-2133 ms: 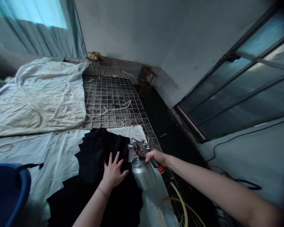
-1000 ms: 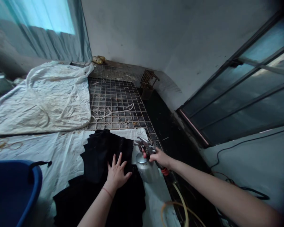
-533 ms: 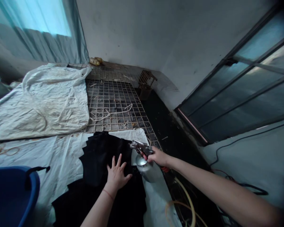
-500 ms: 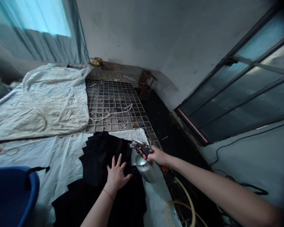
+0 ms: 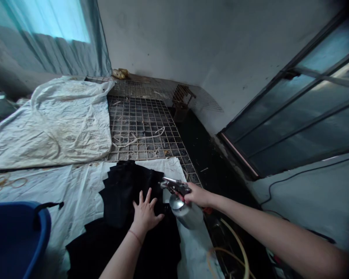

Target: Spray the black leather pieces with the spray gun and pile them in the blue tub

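Note:
My left hand lies flat with fingers spread on a black piece of fabric that has a jagged left edge. The fabric rests on a white sheet over a wire-grid table. My right hand is closed round the handle of a metal spray gun, whose silver cup hangs below it. The gun's nozzle points left, just above the fabric's right edge, close to my left hand. A yellowish hose trails from the gun's handle down to the lower right.
A blue tub stands at the lower left. A crumpled white cloth covers the left of the wire grid, where loose white cord lies. A small wire basket sits at the back. A glass-panelled frame and a black cable are at right.
The spray gun has tipped and dropped a little, its nozzle now nearer the fabric. My left hand stays flat on the black fabric. The camera view shifted slightly.

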`<state>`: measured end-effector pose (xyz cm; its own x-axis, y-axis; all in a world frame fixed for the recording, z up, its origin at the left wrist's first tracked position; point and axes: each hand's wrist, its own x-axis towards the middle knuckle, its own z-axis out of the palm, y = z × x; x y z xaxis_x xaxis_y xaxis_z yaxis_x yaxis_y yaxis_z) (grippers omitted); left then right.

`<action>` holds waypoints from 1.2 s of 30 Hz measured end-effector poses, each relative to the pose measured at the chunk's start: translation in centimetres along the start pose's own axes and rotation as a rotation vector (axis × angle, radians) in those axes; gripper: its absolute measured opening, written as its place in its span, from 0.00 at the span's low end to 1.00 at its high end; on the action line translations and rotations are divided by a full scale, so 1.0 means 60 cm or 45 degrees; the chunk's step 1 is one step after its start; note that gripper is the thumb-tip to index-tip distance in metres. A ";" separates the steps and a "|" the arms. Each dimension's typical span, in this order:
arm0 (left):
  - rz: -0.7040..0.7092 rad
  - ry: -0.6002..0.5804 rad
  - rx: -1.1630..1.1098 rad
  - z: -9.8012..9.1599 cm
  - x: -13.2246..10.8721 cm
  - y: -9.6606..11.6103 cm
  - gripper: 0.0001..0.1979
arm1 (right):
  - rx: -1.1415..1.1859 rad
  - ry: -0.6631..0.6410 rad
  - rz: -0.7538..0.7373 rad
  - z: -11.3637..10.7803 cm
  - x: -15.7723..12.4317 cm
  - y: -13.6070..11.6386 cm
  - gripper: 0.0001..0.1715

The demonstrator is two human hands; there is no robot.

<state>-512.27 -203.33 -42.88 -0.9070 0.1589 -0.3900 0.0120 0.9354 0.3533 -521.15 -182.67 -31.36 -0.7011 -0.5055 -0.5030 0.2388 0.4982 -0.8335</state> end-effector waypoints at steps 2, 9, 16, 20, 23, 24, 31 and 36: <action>-0.003 -0.002 0.004 0.000 0.000 0.000 0.35 | 0.041 0.079 0.003 0.000 0.003 0.003 0.13; -0.010 0.006 -0.010 -0.001 0.001 0.001 0.35 | -0.052 0.159 -0.047 0.001 -0.003 -0.012 0.15; 0.007 0.033 -0.015 0.004 0.000 0.001 0.35 | -0.160 0.095 -0.041 0.017 -0.021 -0.013 0.15; 0.002 0.023 -0.014 0.002 -0.003 0.002 0.35 | -0.135 0.231 -0.017 0.027 -0.019 -0.004 0.12; 0.008 0.024 -0.032 -0.001 -0.004 0.002 0.35 | -0.280 0.183 -0.097 0.032 -0.022 0.004 0.11; 0.008 0.026 -0.035 -0.001 -0.004 0.002 0.35 | -0.306 0.162 -0.103 0.033 -0.024 0.006 0.10; 0.017 0.054 -0.038 0.002 -0.006 0.001 0.34 | -0.270 0.166 -0.078 0.038 -0.031 0.010 0.13; -0.010 0.108 -0.071 0.009 -0.007 0.000 0.34 | -0.194 0.233 -0.071 0.035 -0.017 0.003 0.14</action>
<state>-511.66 -203.23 -43.16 -0.9393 0.1225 -0.3204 -0.0164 0.9170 0.3986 -519.01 -183.52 -31.50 -0.8235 -0.4062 -0.3960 0.1020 0.5807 -0.8077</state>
